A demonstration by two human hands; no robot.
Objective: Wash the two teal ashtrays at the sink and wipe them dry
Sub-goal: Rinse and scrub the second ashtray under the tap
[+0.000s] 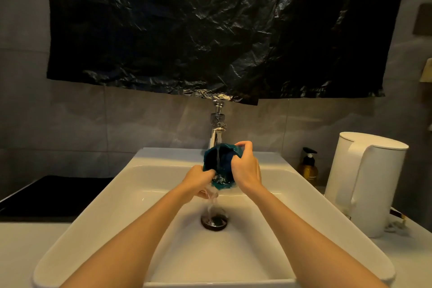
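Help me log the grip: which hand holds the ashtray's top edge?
The right hand: its fingers curl over the ashtray's top edge near the tap. The left hand grips the lower edge, where water runs off.

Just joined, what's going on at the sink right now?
A person holds one teal ashtray tilted under the running tap, over the white sink. The left hand grips its lower edge, the right hand its upper edge. Water spills off it toward the drain. No second ashtray or cloth is in view.
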